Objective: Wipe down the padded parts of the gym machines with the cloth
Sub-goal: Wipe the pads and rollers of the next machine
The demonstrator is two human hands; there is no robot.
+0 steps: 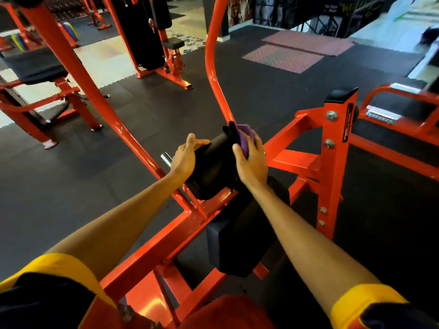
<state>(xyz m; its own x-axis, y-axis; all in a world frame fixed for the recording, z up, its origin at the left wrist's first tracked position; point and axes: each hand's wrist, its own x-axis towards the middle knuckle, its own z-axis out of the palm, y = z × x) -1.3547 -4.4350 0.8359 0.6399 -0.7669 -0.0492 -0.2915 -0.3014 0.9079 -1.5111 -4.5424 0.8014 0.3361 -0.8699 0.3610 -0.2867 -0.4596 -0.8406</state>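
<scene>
- The floor (261, 91) of black rubber mats fills most of the frame; two reddish mats (285, 55) lie on it in the upper right, and pale tiles show in the upper left.
- The orange machine frame (152, 243) runs from the bottom centre up to the middle; two long orange bars rise from it toward the top of the frame; on its right side stands an orange post (332, 162) with a black cap (339, 96).
- Other orange machines stand behind: one with a black seat (35, 65) at the left edge, one with a black weight stack (142, 32) at the top centre; coloured weight plates (69, 30) are in the upper left, blurred.
- A black rectangular seat pad (237, 245) sits on the frame in the lower centre, under the right forearm.
- A black roller pad (213, 162) lies just above the seat pad, in the middle of the frame, between the two hands; a chrome peg (166, 159) sticks out near its left end.
- Both arms reach forward from the bottom corners; the dark sleeves have yellow cuffs (64, 264).
- The left hand (185, 157) rests on the left end of the roller pad; its fingers are straight and lie over the pad, the thumb is raised; it grips nothing.
- The right hand (251, 160) is on the far right part of the roller pad; its fingers are curled round the purple cloth (244, 136) and press it on the pad; a ring (264, 152) is on one finger.
- A dark piece shows just left of the cloth; I cannot tell if it belongs to the cloth or to the pad.
</scene>
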